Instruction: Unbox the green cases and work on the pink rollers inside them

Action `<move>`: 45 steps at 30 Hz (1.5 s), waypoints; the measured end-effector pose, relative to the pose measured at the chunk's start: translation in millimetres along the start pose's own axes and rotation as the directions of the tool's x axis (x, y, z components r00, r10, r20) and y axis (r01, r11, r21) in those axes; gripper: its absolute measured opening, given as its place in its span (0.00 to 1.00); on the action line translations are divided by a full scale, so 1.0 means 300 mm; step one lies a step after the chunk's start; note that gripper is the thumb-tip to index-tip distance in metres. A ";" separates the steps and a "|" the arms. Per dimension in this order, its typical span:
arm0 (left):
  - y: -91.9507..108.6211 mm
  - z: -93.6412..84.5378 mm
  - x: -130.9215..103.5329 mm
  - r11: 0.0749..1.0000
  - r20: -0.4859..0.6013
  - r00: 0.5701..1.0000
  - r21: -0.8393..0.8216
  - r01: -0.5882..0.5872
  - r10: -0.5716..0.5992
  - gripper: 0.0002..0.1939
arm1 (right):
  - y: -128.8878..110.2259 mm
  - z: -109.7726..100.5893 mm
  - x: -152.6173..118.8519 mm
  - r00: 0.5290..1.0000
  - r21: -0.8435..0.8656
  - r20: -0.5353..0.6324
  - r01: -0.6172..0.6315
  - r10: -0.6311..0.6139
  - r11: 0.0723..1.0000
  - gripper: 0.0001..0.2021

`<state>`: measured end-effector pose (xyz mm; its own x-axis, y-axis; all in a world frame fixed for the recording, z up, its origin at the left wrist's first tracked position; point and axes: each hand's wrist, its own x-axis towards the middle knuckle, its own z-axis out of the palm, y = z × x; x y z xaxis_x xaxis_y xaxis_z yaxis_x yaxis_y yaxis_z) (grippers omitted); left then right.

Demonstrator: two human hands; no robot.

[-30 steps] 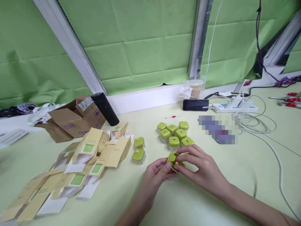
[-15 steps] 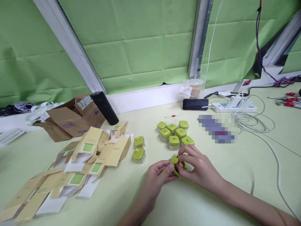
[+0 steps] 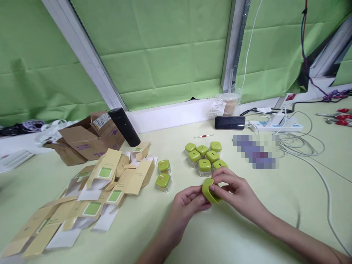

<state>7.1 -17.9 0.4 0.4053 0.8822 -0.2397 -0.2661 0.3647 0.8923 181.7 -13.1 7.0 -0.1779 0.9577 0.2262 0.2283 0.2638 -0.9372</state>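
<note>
A green lid [image 3: 210,193] is tilted up on its side between my two hands, low in the middle of the view. My left hand [image 3: 189,201] grips its left side with thumb and fingers, and a sliver of clear plastic shows beneath those fingertips. Thumb and fingertips of my right hand [image 3: 229,185] pinch the lid's upper right edge; the fingers hide part of it. Just beyond are several small clear jars with slotted green lids [image 3: 204,167]. To the left stand two similar jars [image 3: 163,182] with yellowish loops on top.
Flattened tan cartons [image 3: 115,194] spread over the left of the table, before a brown cardboard box [image 3: 90,141] and a black cylinder [image 3: 124,126]. A small red-and-metal tool [image 3: 204,136], a phone [image 3: 230,123], a power strip [image 3: 277,125] and loose cables lie farther back.
The green lid has turned in my hands so its rounded side shows more. My right fingers have shifted along its edge, and the yellowish piece near them no longer shows.
</note>
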 end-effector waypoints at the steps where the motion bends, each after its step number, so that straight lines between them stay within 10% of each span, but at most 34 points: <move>1: 0.003 0.001 0.000 0.999 -0.039 0.999 0.046 -0.007 0.009 0.15 | 0.000 0.004 -0.002 1.000 0.022 0.010 -0.008 0.008 1.000 0.09; 12: 0.016 0.001 -0.013 0.951 -0.063 0.986 0.280 -0.131 0.155 0.07 | -0.006 0.015 -0.039 0.966 0.037 0.217 0.137 -0.141 0.990 0.19; 22: 0.009 -0.033 0.013 0.941 0.078 0.978 0.270 -0.206 0.192 0.13 | -0.014 0.047 -0.078 0.928 0.016 0.055 0.368 -0.368 0.930 0.23; 39: 0.018 -0.073 0.014 0.889 -0.013 0.933 0.310 -0.338 0.359 0.17 | 0.007 -0.026 -0.030 0.945 0.008 -0.139 0.299 -0.295 0.954 0.26; 45: 0.021 -0.022 -0.015 0.990 0.127 0.982 -0.025 -0.137 0.139 0.31 | 0.010 -0.004 -0.017 0.952 -0.159 0.192 0.268 -0.237 0.950 0.29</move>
<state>-2.0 -17.5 4.8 0.4716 0.8796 -0.0627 -0.3407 0.2474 0.9070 184.4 -17.1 3.3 -0.4075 0.8276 0.3861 0.3212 0.5256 -0.7878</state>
